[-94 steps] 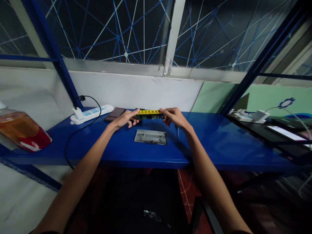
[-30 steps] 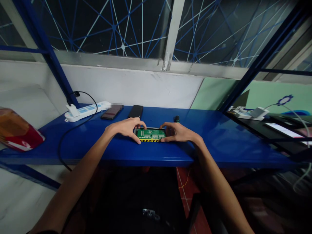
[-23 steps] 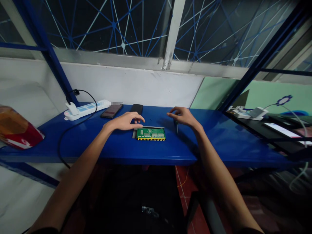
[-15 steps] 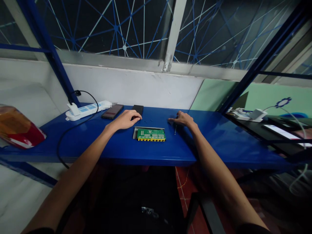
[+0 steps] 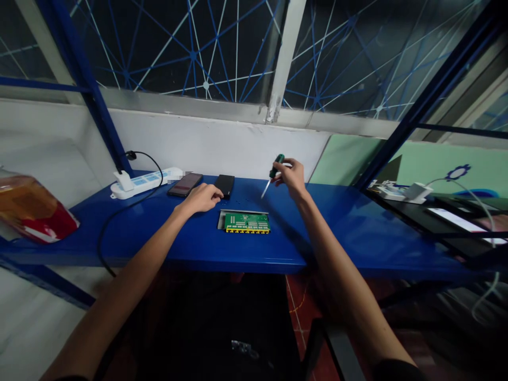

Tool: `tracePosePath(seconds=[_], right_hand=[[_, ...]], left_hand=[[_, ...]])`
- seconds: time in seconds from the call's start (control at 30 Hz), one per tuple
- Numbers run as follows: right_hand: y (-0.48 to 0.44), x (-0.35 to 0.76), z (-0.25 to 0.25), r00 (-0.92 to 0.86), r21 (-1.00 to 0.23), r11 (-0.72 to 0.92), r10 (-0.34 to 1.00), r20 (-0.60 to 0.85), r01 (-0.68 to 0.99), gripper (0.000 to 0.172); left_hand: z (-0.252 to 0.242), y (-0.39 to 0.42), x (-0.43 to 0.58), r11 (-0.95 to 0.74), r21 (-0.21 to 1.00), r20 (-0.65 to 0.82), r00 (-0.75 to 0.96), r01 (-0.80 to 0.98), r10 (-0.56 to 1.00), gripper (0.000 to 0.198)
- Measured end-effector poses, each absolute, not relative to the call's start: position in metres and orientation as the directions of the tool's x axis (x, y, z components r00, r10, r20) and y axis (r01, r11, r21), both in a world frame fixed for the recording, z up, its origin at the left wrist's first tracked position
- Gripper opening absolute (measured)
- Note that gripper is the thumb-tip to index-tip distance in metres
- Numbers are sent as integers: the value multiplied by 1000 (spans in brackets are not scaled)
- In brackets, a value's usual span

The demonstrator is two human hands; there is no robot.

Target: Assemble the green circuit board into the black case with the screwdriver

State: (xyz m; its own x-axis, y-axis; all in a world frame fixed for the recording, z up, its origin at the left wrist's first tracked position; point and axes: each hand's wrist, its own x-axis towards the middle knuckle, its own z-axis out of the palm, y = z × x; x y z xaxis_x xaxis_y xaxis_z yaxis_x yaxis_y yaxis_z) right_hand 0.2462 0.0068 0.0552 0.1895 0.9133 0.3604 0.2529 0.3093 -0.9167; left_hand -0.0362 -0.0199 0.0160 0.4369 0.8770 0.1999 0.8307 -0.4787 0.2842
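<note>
A screwdriver (image 5: 277, 166) with a green and black handle is in my right hand (image 5: 292, 174), closed around the handle. Its shaft slants down left, the tip above the desk. My left hand (image 5: 201, 198) rests low at the desk surface with fingers curled together; anything between the fingertips is too small to make out. Beside those fingertips lie several tiny dark screws (image 5: 238, 201). Nearer to me, between my forearms, sits a green circuit board (image 5: 246, 220) with a row of yellow ports along its front, in a shallow metal tray (image 5: 221, 220).
On the blue desk (image 5: 238, 251), a phone (image 5: 186, 184) and a black rectangular object (image 5: 225, 185) lie behind my left hand. A white power strip (image 5: 146, 181) with a black cable (image 5: 103, 233) stands at left, near a red and orange package (image 5: 35, 209). Blue frame posts rise at both sides.
My right hand has picked the screwdriver up off the desk and turned it upright, tip down. My left fingers have closed together near the screws. The view has shifted slightly.
</note>
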Motion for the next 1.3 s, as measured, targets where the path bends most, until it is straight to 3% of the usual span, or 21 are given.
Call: tracePosePath(seconds=[0.13,0.3,0.6,0.8,0.97,1.3], right_hand=[[3,201,50,50,-905,409,908,417,119,48],[-4,182,24,-42,-848,463,882,469,256,53],[1,183,8,-69,-848,440,895,440,295,53],[-4,179,8,-57,-840,428,898,435,335,49],[-5,179,8,-39,-844,433,895,444,318,49],[-14,181,21,-16,-877,450,891,454,166,53]], left_hand=[[15,-19,-35,-481,290,193,442,827,876,37],[13,-16,-36,-496,345,182,461,797,868,44],[11,-17,-32,-532,271,177,502,802,846,36],[7,-13,-32,-544,283,164,519,790,839,38],[6,-12,-33,-513,249,242,460,822,854,36],[13,-16,-34,-418,353,264,339,837,903,38]])
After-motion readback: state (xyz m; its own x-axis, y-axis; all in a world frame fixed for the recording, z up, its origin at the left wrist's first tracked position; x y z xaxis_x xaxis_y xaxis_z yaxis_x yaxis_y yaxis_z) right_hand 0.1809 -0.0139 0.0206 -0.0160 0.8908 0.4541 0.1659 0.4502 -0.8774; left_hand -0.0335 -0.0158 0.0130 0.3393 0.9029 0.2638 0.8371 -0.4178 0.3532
